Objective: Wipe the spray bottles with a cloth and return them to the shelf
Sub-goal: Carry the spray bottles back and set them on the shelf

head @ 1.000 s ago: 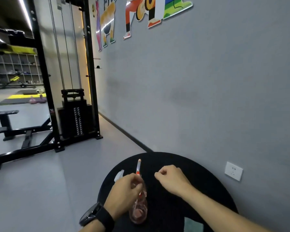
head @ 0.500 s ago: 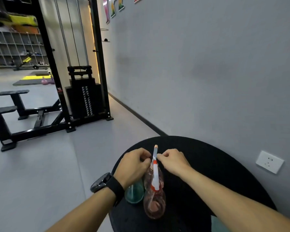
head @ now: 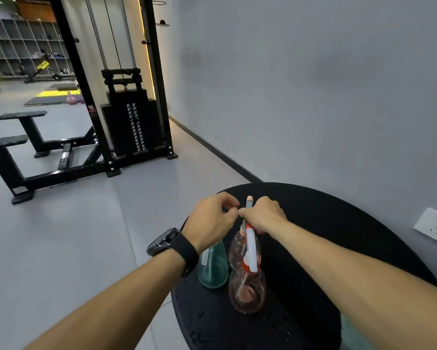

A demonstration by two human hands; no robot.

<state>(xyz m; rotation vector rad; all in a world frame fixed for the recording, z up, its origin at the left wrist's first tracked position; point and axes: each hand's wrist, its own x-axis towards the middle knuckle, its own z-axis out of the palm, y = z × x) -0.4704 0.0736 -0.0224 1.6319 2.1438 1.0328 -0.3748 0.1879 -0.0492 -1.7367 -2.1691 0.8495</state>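
Observation:
Three spray bottles stand close together on the left part of a round black table [head: 338, 223]. They are a teal bottle [head: 212, 270], a far pink bottle [head: 237, 246] and a near pink bottle [head: 247, 294] with a white and red sprayer head. My right hand [head: 264, 215] grips the far pink bottle's sprayer, whose nozzle tip pokes up between my hands. My left hand [head: 212, 222], with a black watch on its wrist, curls over the top of the teal bottle and hides its sprayer head. The fingertips of the two hands touch.
A pale green thing [head: 350, 334], maybe a cloth, lies at the table's near edge. The grey wall with a white socket [head: 433, 229] is close on the right. A black cable machine [head: 126, 117] and a bench [head: 22, 142] stand on the grey floor to the left.
My right hand has moved left onto the pink bottle's sprayer. My left hand has shifted from the pink bottle to above the teal one. The view has tilted downward.

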